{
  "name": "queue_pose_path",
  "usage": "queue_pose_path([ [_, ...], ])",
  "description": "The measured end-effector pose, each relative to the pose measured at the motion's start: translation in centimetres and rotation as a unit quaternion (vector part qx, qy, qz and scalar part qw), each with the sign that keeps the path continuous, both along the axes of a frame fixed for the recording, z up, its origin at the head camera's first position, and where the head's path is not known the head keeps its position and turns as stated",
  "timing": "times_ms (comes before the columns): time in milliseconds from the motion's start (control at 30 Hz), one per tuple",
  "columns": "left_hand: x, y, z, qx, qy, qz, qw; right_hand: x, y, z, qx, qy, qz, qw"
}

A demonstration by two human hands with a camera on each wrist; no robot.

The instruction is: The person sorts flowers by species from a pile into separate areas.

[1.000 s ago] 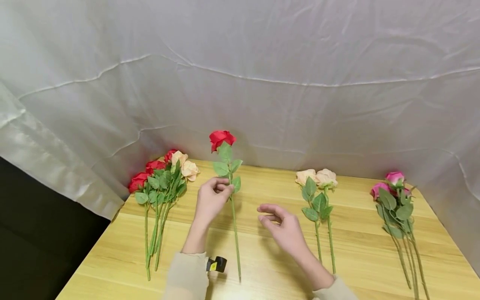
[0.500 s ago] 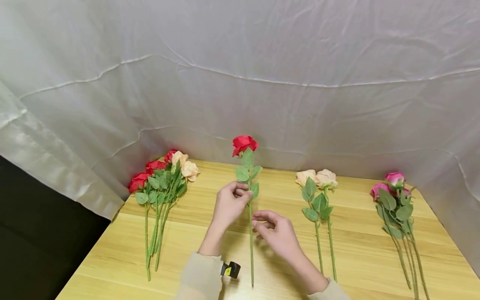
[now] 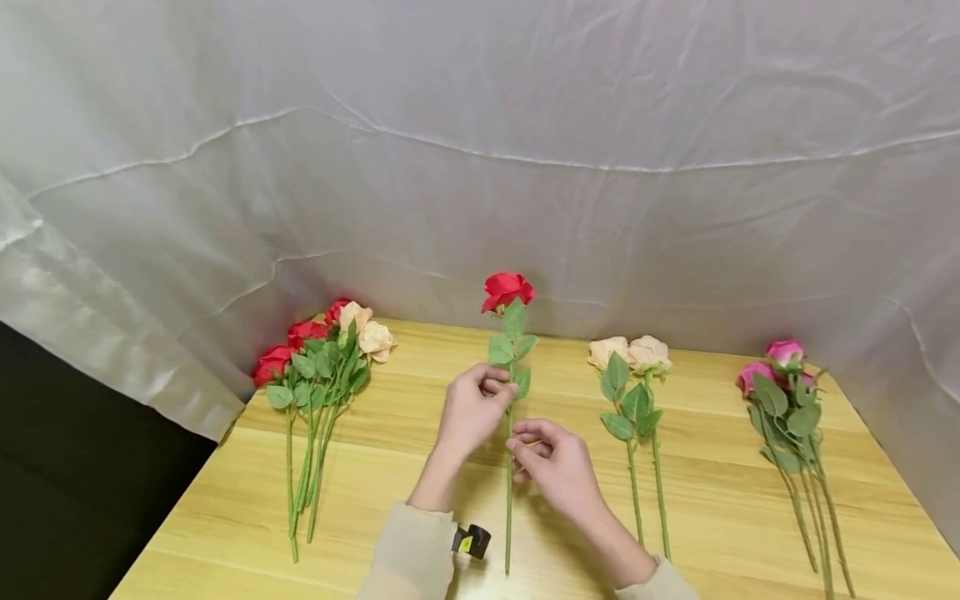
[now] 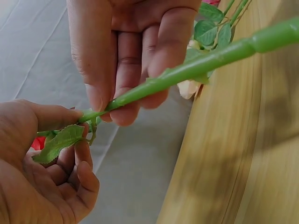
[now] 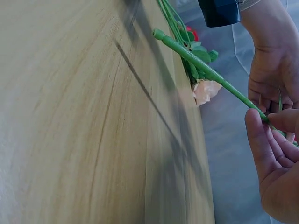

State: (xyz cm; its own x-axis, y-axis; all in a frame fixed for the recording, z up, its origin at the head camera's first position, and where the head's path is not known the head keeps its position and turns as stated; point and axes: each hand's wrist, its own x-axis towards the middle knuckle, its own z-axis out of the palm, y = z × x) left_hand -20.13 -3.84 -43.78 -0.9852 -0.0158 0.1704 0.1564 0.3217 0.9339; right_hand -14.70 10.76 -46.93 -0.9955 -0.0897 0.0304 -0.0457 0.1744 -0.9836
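Note:
A single red rose [image 3: 507, 292] with a long green stem stands raised over the middle of the table, bloom away from me. Just under its leaves, my left hand [image 3: 474, 408] pinches the stem. Lower down, my right hand [image 3: 558, 468] pinches the same stem between thumb and fingertips. In the left wrist view the stem [image 4: 187, 74] runs through the right hand's fingertips, and a leaf [image 4: 60, 143] lies against the left hand's fingers. The cut stem end [image 5: 159, 34] points free above the table in the right wrist view.
Red and peach roses [image 3: 322, 350] lie bunched at the left of the wooden table [image 3: 217, 517]. Two pale peach roses [image 3: 630, 354] lie right of my hands, and several magenta roses [image 3: 783, 354] lie at the far right. A grey cloth [image 3: 480, 208] hangs behind.
My left hand has carried the red rose rightward from near the left bunch to mid-table. My right hand, apart from it before, has moved slightly left and now pinches the stem.

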Motion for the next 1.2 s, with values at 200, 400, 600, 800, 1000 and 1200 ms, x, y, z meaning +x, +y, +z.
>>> queue_pose_path([
  [200, 0.1, 0.1, 0.1, -0.006, 0.015, -0.014, 0.9998, 0.1, 0.1, 0.4, -0.018, -0.001, -0.013, 0.9997],
  [400, 0.3, -0.8, 0.1, 0.002, 0.034, -0.018, 0.9993, 0.1, 0.6, 0.3, -0.024, -0.001, -0.026, 0.9994],
  [600, 0.3, -2.6, 0.1, -0.004, 0.063, 0.007, 0.9980, -0.1, 1.3, 0.0, -0.003, -0.014, -0.037, 0.9992],
  [800, 0.0, -4.9, -0.2, -0.048, 0.077, 0.045, 0.9949, -0.5, 1.6, -0.5, 0.012, -0.037, -0.043, 0.9983],
  [1000, -0.2, -7.6, -0.8, -0.170, 0.090, 0.104, 0.9758, -1.1, 2.0, -1.6, 0.036, -0.062, -0.045, 0.9964],
  [1200, -0.8, -11.3, -1.3, -0.249, 0.083, 0.145, 0.9541, -1.8, 2.5, -2.1, 0.091, -0.071, -0.045, 0.9923],
])
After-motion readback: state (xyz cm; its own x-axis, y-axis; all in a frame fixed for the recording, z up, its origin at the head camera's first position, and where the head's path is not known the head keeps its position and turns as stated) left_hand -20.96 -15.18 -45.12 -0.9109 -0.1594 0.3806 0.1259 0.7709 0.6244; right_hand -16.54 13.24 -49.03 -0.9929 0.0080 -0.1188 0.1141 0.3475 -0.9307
